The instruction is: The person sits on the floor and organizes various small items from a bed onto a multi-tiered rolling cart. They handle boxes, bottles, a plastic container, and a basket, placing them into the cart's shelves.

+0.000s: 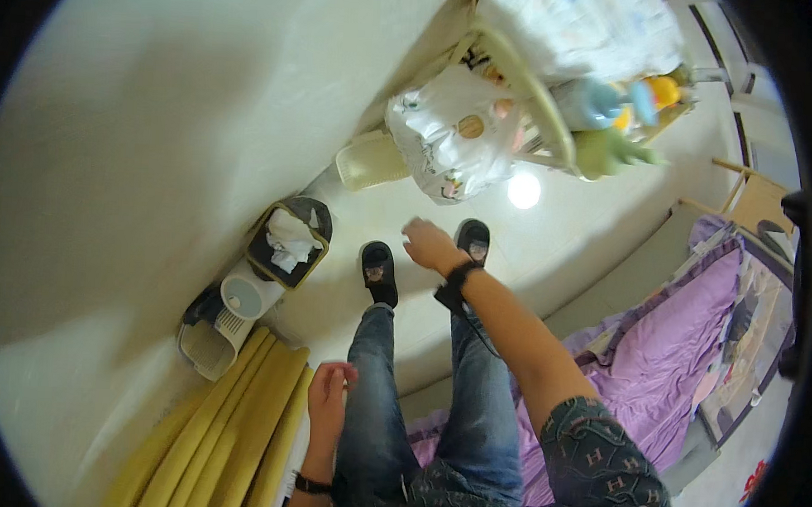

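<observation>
My right hand [431, 246] reaches out over the floor between my feet, its fingers bent and blurred; whether it holds something small cannot be told. A black strap with a small dark box and a cord circles that wrist. Beyond the hand, a white printed plastic bag [445, 133] hangs by the shelf rack. My left hand [331, 386] is low beside my left thigh, fingers curled, with no clear object in it. A waste bin [321, 250] with crumpled white tissue [291, 238] stands by the wall, ahead of my left hand.
A rack [554, 117] holds bottles and a large white package [586, 27]. A cream plastic basket [369, 162] lies by the wall. Near the bin are a white container [248, 294] and another basket [205, 347]. Yellow folded padding [235, 423] is at left, a bed with purple bedding [667, 340] at right.
</observation>
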Tool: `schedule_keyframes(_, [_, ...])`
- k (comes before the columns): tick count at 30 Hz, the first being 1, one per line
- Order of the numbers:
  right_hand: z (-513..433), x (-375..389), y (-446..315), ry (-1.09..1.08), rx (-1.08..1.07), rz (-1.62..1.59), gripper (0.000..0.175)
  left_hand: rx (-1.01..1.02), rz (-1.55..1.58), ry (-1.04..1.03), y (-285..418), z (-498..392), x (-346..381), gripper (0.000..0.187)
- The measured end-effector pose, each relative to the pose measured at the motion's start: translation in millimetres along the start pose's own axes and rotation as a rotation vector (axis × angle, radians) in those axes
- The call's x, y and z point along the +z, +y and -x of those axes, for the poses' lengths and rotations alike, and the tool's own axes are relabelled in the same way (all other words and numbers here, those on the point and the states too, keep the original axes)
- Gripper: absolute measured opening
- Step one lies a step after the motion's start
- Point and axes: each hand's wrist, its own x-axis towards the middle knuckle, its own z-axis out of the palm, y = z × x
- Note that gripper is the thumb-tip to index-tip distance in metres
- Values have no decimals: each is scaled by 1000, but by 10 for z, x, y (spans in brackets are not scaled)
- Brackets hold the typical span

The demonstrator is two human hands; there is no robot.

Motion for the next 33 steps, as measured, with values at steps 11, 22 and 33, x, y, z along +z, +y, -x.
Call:
schedule_keyframes(11, [-1790, 1539, 1127, 164, 78, 449, 17, -192, -54, 163, -788, -427, 287, 20])
schedule_keyframes(22, [958, 189, 313, 89, 75, -168, 34, -33, -169, 140, -260, -423, 327, 22])
schedule_keyframes(33, [4137, -2384, -1401, 706, -59, -401, 23, 358, -246, -824, 2338, 1247, 979, 105])
